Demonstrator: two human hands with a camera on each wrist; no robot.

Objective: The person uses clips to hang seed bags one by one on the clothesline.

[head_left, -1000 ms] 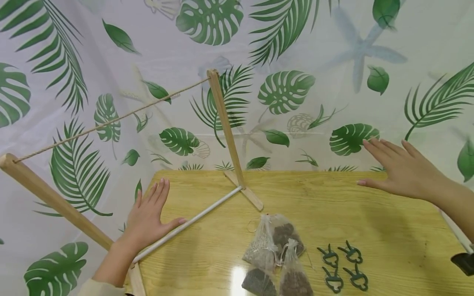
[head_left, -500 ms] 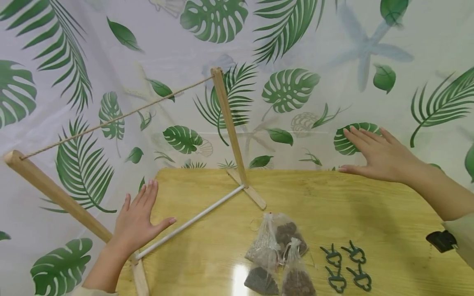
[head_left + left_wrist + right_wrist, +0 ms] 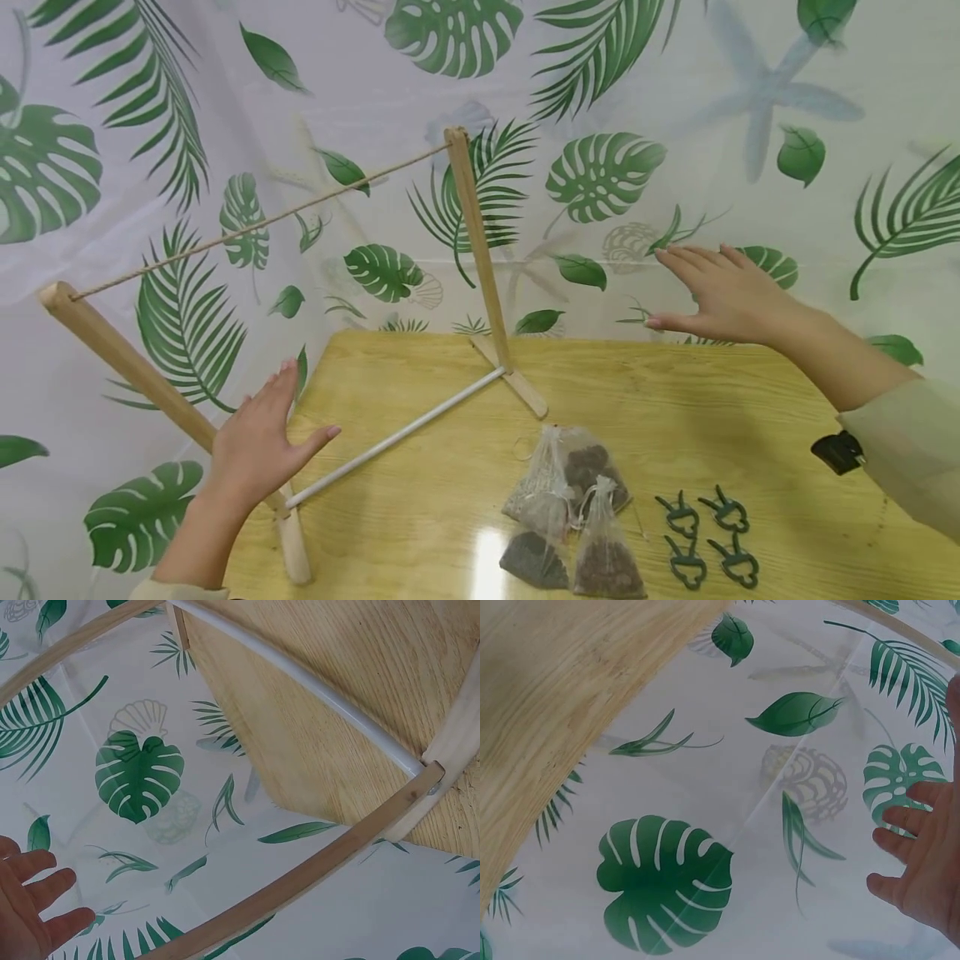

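My left hand (image 3: 255,446) hovers with straight fingers near the left post of a wooden frame (image 3: 480,242), holding nothing. A thin rope (image 3: 262,223) runs between the tops of the frame's two posts, and a white rod (image 3: 397,436) joins their feet. Over the table's far right part, my right hand (image 3: 727,292) is raised with its fingers spread and nothing in it. Several sheer drawstring bags (image 3: 607,567) with dark and pale contents lie together at the front middle. To their right sit several dark green plastic clips (image 3: 738,567).
The wooden table (image 3: 420,508) ends against a white curtain (image 3: 570,50) printed with green leaves, behind and at the left. A black clip-like object (image 3: 837,452) hangs by the right sleeve (image 3: 907,442).
My right hand has moved left, toward the middle. My left hand has drawn slightly left, away from the white rod. The view has shifted a little; the bags and clips lie as before.
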